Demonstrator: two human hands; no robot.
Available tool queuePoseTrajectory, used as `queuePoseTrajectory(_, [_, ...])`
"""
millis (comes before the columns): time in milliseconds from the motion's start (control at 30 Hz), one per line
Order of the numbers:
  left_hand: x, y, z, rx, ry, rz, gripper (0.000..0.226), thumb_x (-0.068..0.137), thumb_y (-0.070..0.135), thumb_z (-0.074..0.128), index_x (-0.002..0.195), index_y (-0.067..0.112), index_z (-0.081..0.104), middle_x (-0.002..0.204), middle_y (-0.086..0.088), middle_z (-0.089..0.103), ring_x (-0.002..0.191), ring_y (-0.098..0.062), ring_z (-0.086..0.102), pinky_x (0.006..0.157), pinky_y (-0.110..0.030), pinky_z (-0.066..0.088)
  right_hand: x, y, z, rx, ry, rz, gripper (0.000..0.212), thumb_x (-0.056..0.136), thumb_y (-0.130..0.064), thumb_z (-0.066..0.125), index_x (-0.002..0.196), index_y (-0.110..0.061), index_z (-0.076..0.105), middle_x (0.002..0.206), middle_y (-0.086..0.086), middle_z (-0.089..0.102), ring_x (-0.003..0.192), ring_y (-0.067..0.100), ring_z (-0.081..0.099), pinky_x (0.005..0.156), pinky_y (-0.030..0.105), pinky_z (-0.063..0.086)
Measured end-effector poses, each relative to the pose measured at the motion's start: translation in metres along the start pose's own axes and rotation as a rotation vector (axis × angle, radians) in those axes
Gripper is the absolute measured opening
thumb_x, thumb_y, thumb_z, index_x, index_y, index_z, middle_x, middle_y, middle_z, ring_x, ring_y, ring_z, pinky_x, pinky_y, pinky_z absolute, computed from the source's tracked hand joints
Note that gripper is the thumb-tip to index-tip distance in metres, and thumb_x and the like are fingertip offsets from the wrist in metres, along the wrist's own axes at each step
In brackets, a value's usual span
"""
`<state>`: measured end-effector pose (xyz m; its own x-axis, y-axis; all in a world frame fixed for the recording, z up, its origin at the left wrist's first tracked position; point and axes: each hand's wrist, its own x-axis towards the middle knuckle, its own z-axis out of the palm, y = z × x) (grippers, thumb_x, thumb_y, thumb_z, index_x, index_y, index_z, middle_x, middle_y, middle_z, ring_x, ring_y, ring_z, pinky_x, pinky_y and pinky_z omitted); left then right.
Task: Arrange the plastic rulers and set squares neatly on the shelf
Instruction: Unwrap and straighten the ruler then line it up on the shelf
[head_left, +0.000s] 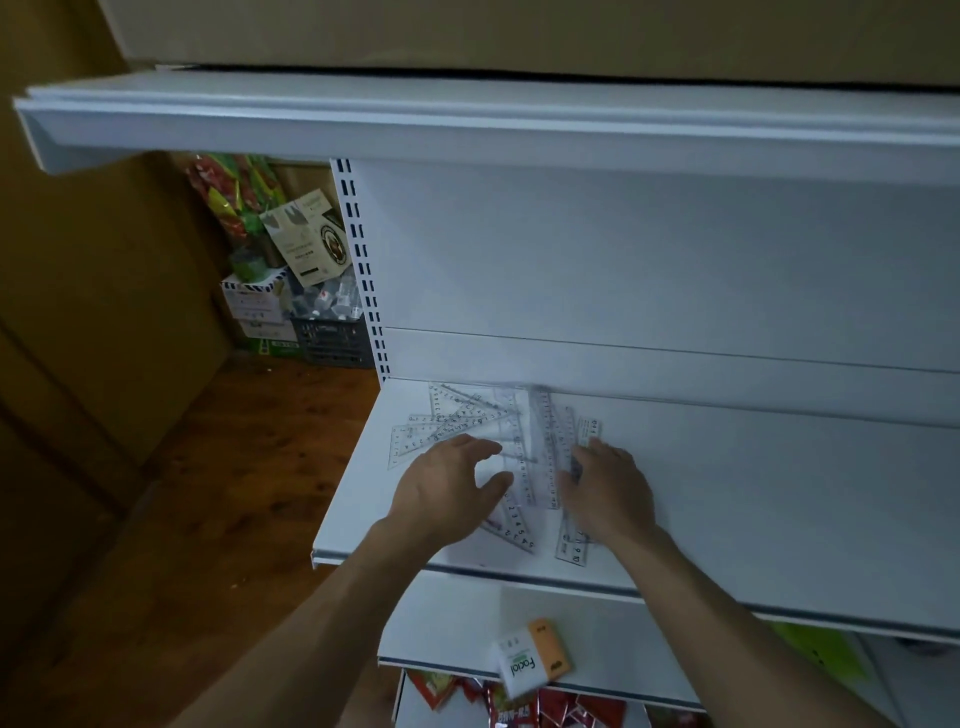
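Observation:
Several clear plastic rulers and set squares lie in a loose heap on the left part of the white shelf (753, 499). A fan of set squares (447, 415) lies crossed at the back left. Straight rulers (543, 431) run front to back in the middle. My left hand (447, 493) rests on the heap with fingers spread and lightly bent over a ruler. My right hand (608, 488) lies on another ruler (571, 545), whose end pokes out below it toward the shelf's front edge. Whether the right hand's fingers grip anything is hidden.
A white upper shelf (467, 124) overhangs close above. On the lower shelf sits a white and orange tissue pack (530, 662), with red snack packets (519, 706) beneath. Boxes and a dark crate (332, 338) stand on the wooden floor at the left.

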<state>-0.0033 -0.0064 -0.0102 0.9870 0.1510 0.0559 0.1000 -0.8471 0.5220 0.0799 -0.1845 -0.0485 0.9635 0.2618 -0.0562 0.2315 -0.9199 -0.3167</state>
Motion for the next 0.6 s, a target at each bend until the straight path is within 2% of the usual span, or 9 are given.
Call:
queuePoseTrajectory(67, [0.000,-0.002,-0.001,0.000,-0.010,0.012,0.045,0.091,0.051,0.054,0.131,0.030,0.055,0.131,0.009,0.057,0.113,-0.011,0.055,0.092,-0.029,0.050,0.003,0.002,-0.001,0.049,0.072,0.006,0.028,0.091,-0.031,0.049,0.107,-0.013,0.064,0.122,0.005,0.058,0.113,0.026,0.050,0.082,0.030,0.046])
queuePoseTrajectory(133, [0.001,-0.002,-0.001,-0.003,-0.026,0.016,0.045,0.091,0.051,0.054,0.131,0.030,0.055,0.130,0.009,0.057,0.112,-0.012,0.055,0.092,-0.029,0.050,0.005,0.003,-0.005,0.120,0.101,0.041,0.018,0.087,-0.022,0.054,0.093,-0.012,0.067,0.107,0.006,0.061,0.098,0.026,0.058,0.072,0.029,0.049])
queuePoseTrajectory(200, [0.001,-0.002,0.001,-0.014,-0.033,0.013,0.045,0.091,0.051,0.055,0.130,0.030,0.055,0.130,0.009,0.057,0.112,-0.011,0.056,0.092,-0.029,0.050,0.007,0.004,-0.009,0.172,0.082,0.089,0.022,0.085,-0.020,0.057,0.103,-0.014,0.068,0.108,0.006,0.061,0.096,0.026,0.061,0.077,0.033,0.052])
queuePoseTrajectory(367, [0.001,0.002,0.008,-0.057,-0.069,0.005,0.044,0.091,0.050,0.056,0.130,0.031,0.055,0.130,0.010,0.057,0.113,-0.011,0.055,0.092,-0.026,0.047,0.013,0.012,-0.013,0.385,0.011,0.212,0.044,0.080,-0.015,0.065,0.124,-0.018,0.059,0.117,0.003,0.064,0.105,0.021,0.060,0.087,0.026,0.045])
queuePoseTrajectory(500, [0.005,0.004,0.005,-0.079,-0.071,0.002,0.042,0.090,0.050,0.056,0.129,0.032,0.056,0.128,0.011,0.057,0.110,-0.009,0.056,0.090,-0.025,0.048,0.016,0.016,-0.018,0.491,0.106,0.259,0.030,0.085,-0.013,0.059,0.112,-0.021,0.067,0.111,0.000,0.067,0.101,0.019,0.062,0.084,0.024,0.046])
queuePoseTrajectory(600, [0.011,0.005,0.002,-0.176,-0.096,-0.040,0.040,0.090,0.050,0.057,0.126,0.033,0.057,0.124,0.014,0.058,0.104,-0.003,0.055,0.090,-0.025,0.047,0.016,0.017,-0.028,0.658,0.128,0.249,0.019,0.082,-0.014,0.067,0.099,-0.023,0.072,0.096,-0.008,0.069,0.089,0.011,0.062,0.076,0.022,0.043])
